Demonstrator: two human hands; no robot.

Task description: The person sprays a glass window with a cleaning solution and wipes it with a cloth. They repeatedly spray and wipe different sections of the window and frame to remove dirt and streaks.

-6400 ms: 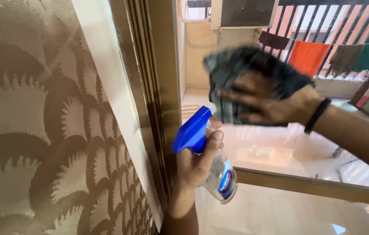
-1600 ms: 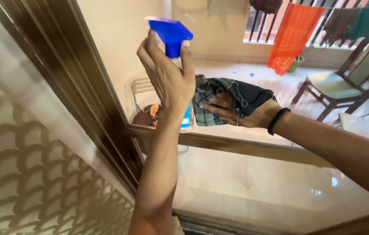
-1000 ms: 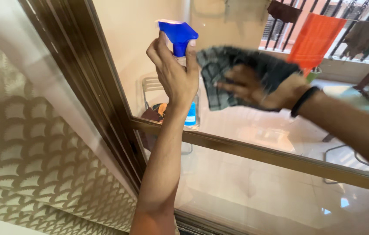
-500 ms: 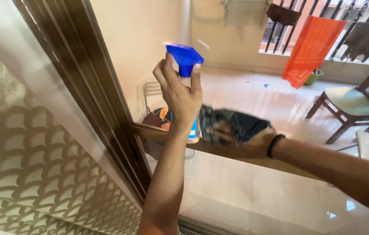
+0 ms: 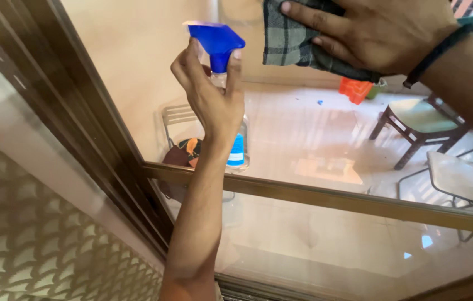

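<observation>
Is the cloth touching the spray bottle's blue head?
Apart. The head view shows bare wall between the checked cloth under the right hand and the blue spray head.

Right hand (image 5: 384, 33) and cloth (image 5: 292, 39) now higher.

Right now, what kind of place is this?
Likely a home, at a glass door onto a tiled balcony: wooden chair outside, patterned curtain inside. Left hand holds a spray bottle, right hand a checked cloth.
</observation>
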